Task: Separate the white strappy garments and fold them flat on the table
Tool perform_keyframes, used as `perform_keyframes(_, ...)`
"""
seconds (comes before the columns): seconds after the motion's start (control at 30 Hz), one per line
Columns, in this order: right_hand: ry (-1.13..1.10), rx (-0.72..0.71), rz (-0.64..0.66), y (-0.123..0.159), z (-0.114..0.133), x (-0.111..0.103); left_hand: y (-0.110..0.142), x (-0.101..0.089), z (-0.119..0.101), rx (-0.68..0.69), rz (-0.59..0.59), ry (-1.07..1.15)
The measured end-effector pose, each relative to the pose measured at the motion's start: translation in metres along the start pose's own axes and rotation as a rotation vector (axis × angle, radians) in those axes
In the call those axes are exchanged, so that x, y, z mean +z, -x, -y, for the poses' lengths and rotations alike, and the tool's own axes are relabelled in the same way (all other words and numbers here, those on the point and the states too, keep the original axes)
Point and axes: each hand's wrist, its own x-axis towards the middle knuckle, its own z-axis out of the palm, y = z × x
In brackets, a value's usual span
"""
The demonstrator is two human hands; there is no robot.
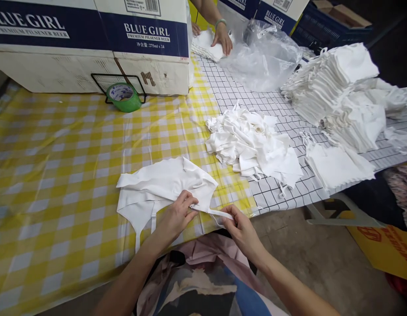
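Note:
A white strappy garment (163, 177), like a bra top or camisole, lies on the yellow checked cloth at the table's front edge. One of its thin shoulder straps (212, 212) is stretched out to the right between my two hands. My left hand (179, 215) pinches the strap at a small slider near the garment's edge. Farther along, the fingers of my right hand (239, 226) are closed on the strap's outer end. The other strap (138, 237) hangs toward the table edge at the left.
Loose white garments (252, 140) lie heaped to the right, beside a small pile (338, 164) and tall stacks (335, 79). Green tape (126, 98) rests near a beer carton (124, 66). At the back, another person's hand (222, 39) presses white fabric beside clear plastic (265, 57).

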Motion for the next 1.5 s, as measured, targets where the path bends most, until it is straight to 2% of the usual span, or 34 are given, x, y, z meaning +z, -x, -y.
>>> perform_keyframes(0.13,0.111,-0.021,-0.045,-0.007,-0.001,-0.004,-0.001,0.003,0.0,-0.025,-0.059,0.012)
perform_keyframes(0.33,0.399,-0.288,-0.118,-0.003,-0.012,0.0,0.002,0.006,-0.001,-0.079,-0.143,0.092)
perform_keyframes(0.4,0.435,-0.311,-0.126,-0.002,-0.015,0.002,0.001,0.005,-0.002,-0.098,-0.154,0.11)
perform_keyframes(0.47,0.383,-0.249,-0.122,-0.002,-0.014,0.003,0.0,0.004,-0.002,-0.116,-0.155,0.124)
perform_keyframes(0.63,0.087,-0.036,-0.054,-0.007,-0.007,-0.004,-0.002,0.0,-0.005,-0.134,-0.146,0.168)
perform_keyframes(0.87,-0.121,0.091,0.019,-0.019,-0.007,-0.013,-0.005,-0.005,-0.009,-0.133,-0.115,0.151)
perform_keyframes(1.0,-0.084,0.018,-0.034,-0.015,0.004,-0.014,-0.003,-0.004,-0.006,-0.134,-0.111,0.152)
perform_keyframes(1.1,0.06,-0.155,-0.06,-0.005,0.007,-0.015,-0.001,0.0,-0.004,-0.123,-0.1,0.123)
perform_keyframes(1.2,0.15,-0.294,-0.04,0.007,-0.001,-0.014,-0.001,0.005,-0.005,-0.121,-0.168,0.087)
perform_keyframes(1.33,0.172,-0.297,-0.058,0.021,-0.019,-0.007,-0.003,0.008,-0.005,-0.203,-0.285,0.185)
perform_keyframes(1.5,0.145,-0.252,-0.039,0.03,-0.027,-0.001,-0.004,0.007,0.0,-0.304,-0.266,0.417)
